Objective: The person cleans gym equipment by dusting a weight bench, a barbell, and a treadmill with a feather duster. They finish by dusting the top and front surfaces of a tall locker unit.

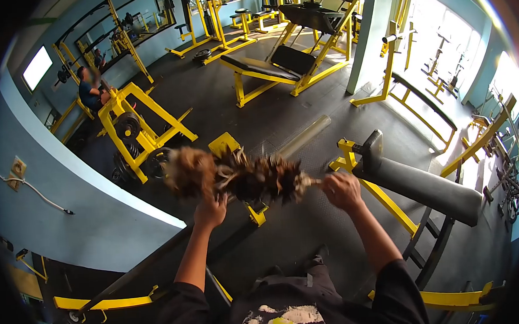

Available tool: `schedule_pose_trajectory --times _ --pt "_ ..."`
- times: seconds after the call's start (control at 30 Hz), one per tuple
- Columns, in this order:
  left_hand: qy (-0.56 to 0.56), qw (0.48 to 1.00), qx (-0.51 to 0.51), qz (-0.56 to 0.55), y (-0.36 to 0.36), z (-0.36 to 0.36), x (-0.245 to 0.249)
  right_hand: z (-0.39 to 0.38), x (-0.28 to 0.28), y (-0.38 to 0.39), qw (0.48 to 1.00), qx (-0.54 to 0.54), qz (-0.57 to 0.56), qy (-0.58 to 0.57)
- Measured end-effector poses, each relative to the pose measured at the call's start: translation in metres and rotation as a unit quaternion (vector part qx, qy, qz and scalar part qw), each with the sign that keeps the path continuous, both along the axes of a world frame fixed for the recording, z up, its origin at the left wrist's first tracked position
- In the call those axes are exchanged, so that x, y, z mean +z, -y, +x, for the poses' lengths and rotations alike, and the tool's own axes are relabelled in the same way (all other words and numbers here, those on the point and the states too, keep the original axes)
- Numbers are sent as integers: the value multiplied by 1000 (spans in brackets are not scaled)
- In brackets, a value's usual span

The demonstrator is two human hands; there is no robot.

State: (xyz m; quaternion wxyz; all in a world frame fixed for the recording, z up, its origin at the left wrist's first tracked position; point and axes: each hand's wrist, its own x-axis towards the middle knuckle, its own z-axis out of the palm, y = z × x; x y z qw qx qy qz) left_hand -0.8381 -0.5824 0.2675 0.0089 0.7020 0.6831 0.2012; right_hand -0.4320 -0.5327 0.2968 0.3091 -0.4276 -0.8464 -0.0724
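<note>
A brown feather duster [260,176] lies nearly level across the middle of the view, its feathers smeared by motion. My right hand [340,190] is closed around its thin handle at the right end. Under the feathers, toward the left end, my left hand [211,211] is closed against them; its fingertips are partly hidden there. Below the feathers stands a yellow metal piece [257,214]. A long dark bar [153,256] slants down to the left beneath my left forearm.
A padded bench [420,191] stands to my right. Ahead is a leg press machine [293,62]. To the left, a yellow frame [145,132] carries weight plates [127,125], with a seated person [91,91] beyond. A blue half wall [81,187] curves along my left.
</note>
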Motion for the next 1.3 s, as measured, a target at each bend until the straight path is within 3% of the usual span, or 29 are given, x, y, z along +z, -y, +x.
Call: schedule_pose_trajectory --times 0.03,0.2,0.27,0.33,0.37,0.43,0.5,0.57,0.63,0.67,0.73,0.77,0.83,0.9,0.97,1.03,1.1,1.13,1.2,1.3 --pt "83 979 88 -164 4 12 25 -6 9 -15 1000 -2 2 -16" --pt "83 984 79 -133 10 7 27 -13 -3 -68 997 46 -50 34" --pt "30 999 -10 9 23 0 23 -7 -18 -75 991 50 -106 59" --pt "-34 983 -54 174 39 3 32 2 -24 -76 993 40 -86 66" --pt "-32 982 -44 179 47 -2 31 3 -25 -77 995 22 -69 69" --pt "93 989 -33 110 65 -25 27 3 -14 -69 990 45 -108 78" --pt "98 989 23 112 73 -51 21 -26 22 -32 912 26 -247 326" --pt "108 985 77 106 78 -57 12 -64 58 22 893 57 -290 339" --pt "128 973 160 107 73 -55 7 -94 67 61 863 83 -465 180" --pt "117 975 179 60 72 -52 9 -107 67 77 863 83 -460 189" --pt "125 974 183 42 72 -50 16 -125 59 107 871 97 -457 -151" --pt "125 976 180 20 73 -51 17 -133 47 118 873 99 -457 -141" --pt "124 974 183 39 77 -51 15 -141 19 129 908 140 -348 -189" --pt "115 975 182 61 79 -50 17 -137 21 137 907 153 -355 -167" --pt "115 976 175 61 77 -48 23 -130 38 146 885 80 -418 -191" --pt "109 978 166 69 76 -50 20 -120 45 142 915 103 -348 -175" --pt "106 979 156 74 75 -49 16 -106 33 133 922 68 -283 -256" --pt "97 979 160 80 74 -49 15 -101 32 127 849 0 -422 -317" --pt "87 980 156 87 74 -49 16 -87 7 105 840 -6 -433 -326" --pt "110 978 166 60 73 -49 18 -84 18 90 833 -1 -446 -327"
